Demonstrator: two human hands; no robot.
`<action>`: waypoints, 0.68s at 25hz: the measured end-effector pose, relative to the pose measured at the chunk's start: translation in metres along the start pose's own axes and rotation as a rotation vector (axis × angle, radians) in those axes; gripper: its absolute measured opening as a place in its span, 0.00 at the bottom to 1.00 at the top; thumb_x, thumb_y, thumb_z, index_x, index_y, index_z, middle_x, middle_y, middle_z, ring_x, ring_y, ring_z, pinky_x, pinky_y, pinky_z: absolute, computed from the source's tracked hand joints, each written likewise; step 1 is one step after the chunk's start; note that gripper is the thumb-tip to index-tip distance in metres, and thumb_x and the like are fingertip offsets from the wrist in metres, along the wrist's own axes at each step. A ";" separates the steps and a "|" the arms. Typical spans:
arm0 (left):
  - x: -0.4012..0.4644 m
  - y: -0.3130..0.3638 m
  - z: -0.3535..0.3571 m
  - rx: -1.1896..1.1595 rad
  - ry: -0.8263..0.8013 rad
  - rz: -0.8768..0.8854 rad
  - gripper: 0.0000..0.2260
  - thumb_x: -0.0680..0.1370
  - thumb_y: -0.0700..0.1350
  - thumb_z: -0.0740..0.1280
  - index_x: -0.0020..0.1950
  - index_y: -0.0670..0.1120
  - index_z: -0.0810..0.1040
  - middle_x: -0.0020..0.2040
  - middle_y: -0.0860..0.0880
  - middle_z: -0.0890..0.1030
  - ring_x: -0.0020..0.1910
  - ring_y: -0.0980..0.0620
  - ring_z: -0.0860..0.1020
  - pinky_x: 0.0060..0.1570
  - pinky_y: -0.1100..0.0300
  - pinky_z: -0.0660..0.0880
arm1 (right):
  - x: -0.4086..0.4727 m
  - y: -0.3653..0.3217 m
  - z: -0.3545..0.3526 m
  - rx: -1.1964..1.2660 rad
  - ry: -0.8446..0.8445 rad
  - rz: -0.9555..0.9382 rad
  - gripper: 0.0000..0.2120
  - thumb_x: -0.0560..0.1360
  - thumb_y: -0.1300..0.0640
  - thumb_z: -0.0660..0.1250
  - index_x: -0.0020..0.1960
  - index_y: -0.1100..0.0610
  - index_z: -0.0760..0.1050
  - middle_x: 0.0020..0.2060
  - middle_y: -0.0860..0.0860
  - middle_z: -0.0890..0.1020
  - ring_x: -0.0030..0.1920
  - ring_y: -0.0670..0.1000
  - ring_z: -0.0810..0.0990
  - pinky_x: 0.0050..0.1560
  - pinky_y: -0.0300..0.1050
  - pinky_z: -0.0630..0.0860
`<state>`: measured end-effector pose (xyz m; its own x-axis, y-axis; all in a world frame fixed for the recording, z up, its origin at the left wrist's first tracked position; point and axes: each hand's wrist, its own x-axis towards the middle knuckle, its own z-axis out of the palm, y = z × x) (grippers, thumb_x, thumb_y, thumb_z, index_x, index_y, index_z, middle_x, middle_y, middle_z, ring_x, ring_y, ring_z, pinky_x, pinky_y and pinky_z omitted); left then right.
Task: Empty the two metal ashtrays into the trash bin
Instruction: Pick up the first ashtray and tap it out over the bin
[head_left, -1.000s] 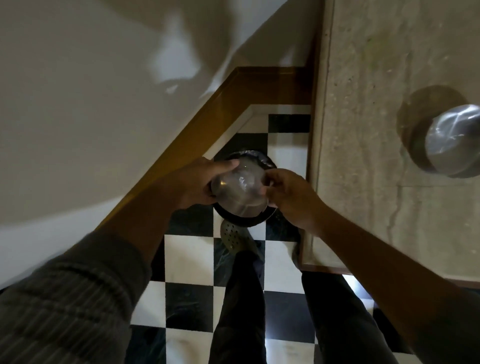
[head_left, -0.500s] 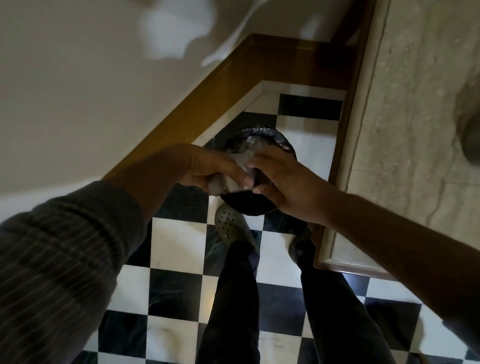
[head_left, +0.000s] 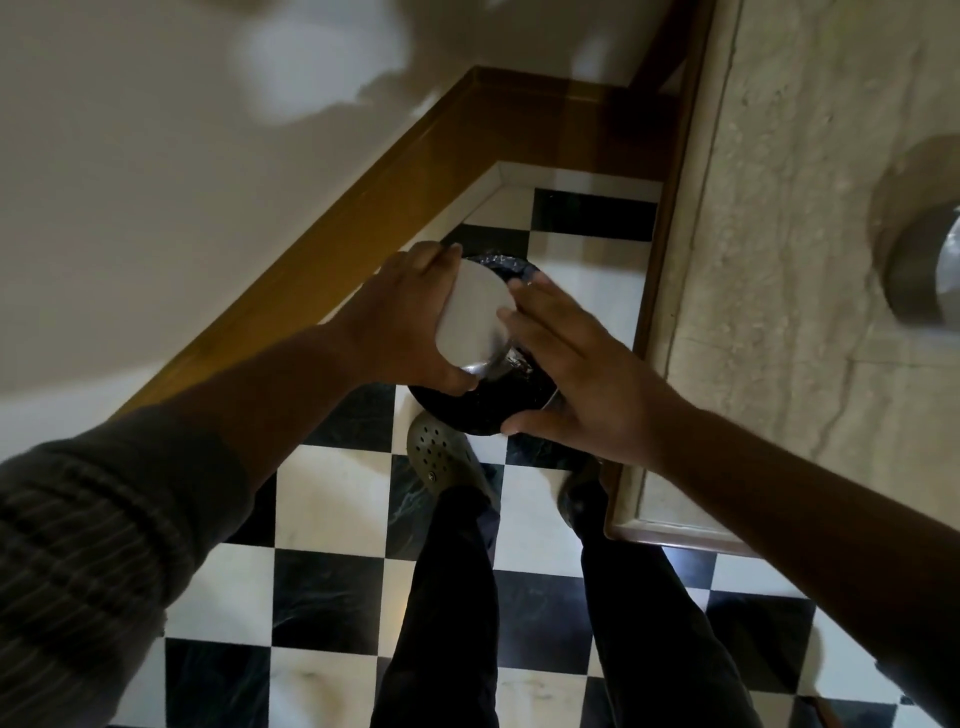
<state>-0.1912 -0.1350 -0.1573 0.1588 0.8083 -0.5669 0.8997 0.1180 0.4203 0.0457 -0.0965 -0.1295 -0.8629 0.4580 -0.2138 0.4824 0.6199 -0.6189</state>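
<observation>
Round metal ashtray (head_left: 470, 317) is upturned over the black-lined trash bin (head_left: 467, 410), pale base facing you, clasped in your left hand (head_left: 400, 317); your right hand (head_left: 571, 374) is spread flat, fingertips touching it. Second metal ashtray (head_left: 930, 275) sits on the stone counter (head_left: 779, 208), far right.

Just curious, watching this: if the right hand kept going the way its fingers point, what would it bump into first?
The right hand points up-left at the upturned metal ashtray held by the left hand; its fingertips look already on the base. The trash bin lies below.
</observation>
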 end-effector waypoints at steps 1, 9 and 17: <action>0.000 -0.002 0.003 0.025 0.047 0.038 0.63 0.57 0.72 0.73 0.81 0.38 0.57 0.78 0.38 0.65 0.71 0.37 0.68 0.67 0.41 0.73 | -0.001 -0.003 -0.007 0.004 0.087 -0.019 0.47 0.71 0.38 0.72 0.75 0.67 0.60 0.77 0.67 0.60 0.79 0.65 0.55 0.76 0.62 0.62; -0.002 0.014 0.037 -0.129 0.423 0.025 0.61 0.60 0.66 0.79 0.79 0.32 0.60 0.75 0.33 0.69 0.71 0.34 0.70 0.67 0.41 0.72 | 0.011 -0.033 -0.024 -0.102 0.524 -0.210 0.52 0.69 0.27 0.62 0.74 0.64 0.49 0.78 0.59 0.49 0.80 0.54 0.39 0.79 0.59 0.45; -0.002 0.009 0.039 -0.196 0.453 -0.016 0.60 0.62 0.69 0.72 0.80 0.31 0.57 0.75 0.31 0.68 0.72 0.34 0.69 0.67 0.47 0.67 | 0.019 -0.003 0.002 -0.266 -0.056 -0.138 0.59 0.66 0.22 0.59 0.77 0.67 0.50 0.78 0.67 0.55 0.79 0.65 0.50 0.79 0.62 0.53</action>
<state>-0.1673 -0.1581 -0.1802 -0.0864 0.9700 -0.2271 0.8004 0.2034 0.5639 0.0279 -0.0907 -0.1332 -0.9262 0.3270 -0.1874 0.3766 0.8222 -0.4268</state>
